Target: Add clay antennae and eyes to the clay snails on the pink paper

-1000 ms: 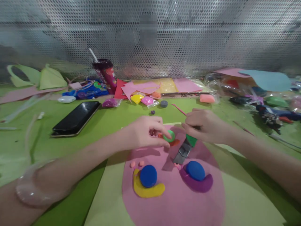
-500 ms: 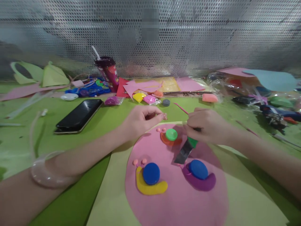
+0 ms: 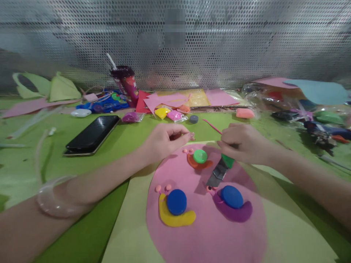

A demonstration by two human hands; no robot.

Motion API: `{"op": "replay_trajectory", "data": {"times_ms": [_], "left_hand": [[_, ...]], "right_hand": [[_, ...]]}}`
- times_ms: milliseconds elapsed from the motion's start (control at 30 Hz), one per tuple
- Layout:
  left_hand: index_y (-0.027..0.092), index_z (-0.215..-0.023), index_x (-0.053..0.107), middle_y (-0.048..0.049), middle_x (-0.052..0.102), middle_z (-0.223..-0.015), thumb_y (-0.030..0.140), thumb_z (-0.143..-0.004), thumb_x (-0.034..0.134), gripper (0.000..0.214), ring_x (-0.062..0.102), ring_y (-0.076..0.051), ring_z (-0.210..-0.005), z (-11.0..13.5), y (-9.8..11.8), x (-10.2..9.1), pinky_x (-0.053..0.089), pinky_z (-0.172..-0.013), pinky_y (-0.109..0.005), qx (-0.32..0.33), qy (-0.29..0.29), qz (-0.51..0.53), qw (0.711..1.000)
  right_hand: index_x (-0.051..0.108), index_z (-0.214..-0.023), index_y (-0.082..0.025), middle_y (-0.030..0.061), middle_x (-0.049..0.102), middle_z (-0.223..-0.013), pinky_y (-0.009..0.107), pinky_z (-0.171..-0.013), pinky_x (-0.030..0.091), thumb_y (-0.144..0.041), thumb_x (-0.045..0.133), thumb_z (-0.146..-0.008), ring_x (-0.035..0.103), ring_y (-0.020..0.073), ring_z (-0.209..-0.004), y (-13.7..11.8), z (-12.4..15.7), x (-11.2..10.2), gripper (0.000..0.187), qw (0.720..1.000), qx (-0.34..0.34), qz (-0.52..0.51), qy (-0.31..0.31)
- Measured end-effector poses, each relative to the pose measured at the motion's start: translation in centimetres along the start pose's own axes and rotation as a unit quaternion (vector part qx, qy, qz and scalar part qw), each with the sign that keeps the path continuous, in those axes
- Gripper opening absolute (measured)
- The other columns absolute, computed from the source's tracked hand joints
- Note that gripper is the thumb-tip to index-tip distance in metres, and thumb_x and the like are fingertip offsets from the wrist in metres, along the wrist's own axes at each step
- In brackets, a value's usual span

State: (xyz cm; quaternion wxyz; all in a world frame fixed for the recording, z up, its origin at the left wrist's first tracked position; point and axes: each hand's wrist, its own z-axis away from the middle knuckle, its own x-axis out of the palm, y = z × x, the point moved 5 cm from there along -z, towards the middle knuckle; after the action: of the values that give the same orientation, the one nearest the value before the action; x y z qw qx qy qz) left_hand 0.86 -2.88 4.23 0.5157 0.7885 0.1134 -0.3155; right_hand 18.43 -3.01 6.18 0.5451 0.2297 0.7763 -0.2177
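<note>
A pink paper oval (image 3: 203, 226) lies on pale green card and bears three clay snails. The yellow snail with a blue cap (image 3: 176, 207) sits front left. A purple snail with a blue cap (image 3: 233, 204) sits front right. The small orange snail with a green cap (image 3: 199, 159) is at the back. My left hand (image 3: 164, 140) hovers just left of the orange snail, thumb and fingertips pinched on a tiny bit I cannot make out. My right hand (image 3: 242, 143) grips a green-handled knife (image 3: 221, 170) and a thin pink stick (image 3: 212, 126); the blade points down at the pink paper.
A black phone (image 3: 91, 134) lies at the left. A dark red cup with a straw (image 3: 126, 84) stands at the back. Clay packets (image 3: 171, 115), coloured paper sheets (image 3: 192, 98) and a pink clay block (image 3: 243, 113) line the back. Tools and bags (image 3: 315, 124) crowd the right.
My left hand let go of the green cap on the orange snail and drew back up and left, fingers pinched. The right hand with the knife shifted only slightly.
</note>
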Motion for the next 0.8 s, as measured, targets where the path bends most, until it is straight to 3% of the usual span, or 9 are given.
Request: {"op": "replay_trajectory", "data": {"times_ms": [367, 667, 800], "left_hand": [[0.015, -0.073, 0.064, 0.0049, 0.037, -0.052, 0.035, -0.082, 0.050, 0.026, 0.032, -0.007, -0.050, 0.0, 0.1, -0.1, 0.029, -0.044, -0.018, -0.013, 0.000, 0.017, 1.000], [0.017, -0.073, 0.064, 0.0043, 0.040, -0.053, 0.037, -0.082, 0.049, 0.026, 0.034, -0.008, -0.049, 0.0, -0.4, 0.0, 0.029, -0.043, -0.019, 0.001, 0.008, 0.018, 1.000], [0.019, -0.069, 0.064, 0.0047, 0.040, -0.048, 0.038, -0.080, 0.053, 0.025, 0.032, -0.008, -0.045, 0.5, 1.3, 0.0, 0.026, -0.042, -0.022, 0.030, -0.004, -0.007, 1.000]], "right_hand": [[0.030, -0.050, -0.019, -0.0055, 0.032, -0.047, 0.028, -0.064, 0.033, -0.016, 0.041, -0.075, 0.025, 0.0079, -0.047, 0.7, 0.1, 1.8, 0.028, 0.997, -0.029, -0.037, -0.056], [0.024, -0.052, -0.020, -0.0072, 0.024, -0.048, 0.027, -0.064, 0.034, -0.017, 0.041, -0.078, 0.021, 0.0075, -0.045, 0.7, 0.0, 0.8, 0.031, 0.998, -0.012, -0.056, -0.009], [0.026, -0.051, -0.019, -0.0071, 0.027, -0.048, 0.029, -0.066, 0.034, -0.017, 0.040, -0.078, 0.023, 0.0074, -0.046, 0.8, -0.1, 0.9, 0.030, 0.998, -0.020, -0.058, -0.021]]}}
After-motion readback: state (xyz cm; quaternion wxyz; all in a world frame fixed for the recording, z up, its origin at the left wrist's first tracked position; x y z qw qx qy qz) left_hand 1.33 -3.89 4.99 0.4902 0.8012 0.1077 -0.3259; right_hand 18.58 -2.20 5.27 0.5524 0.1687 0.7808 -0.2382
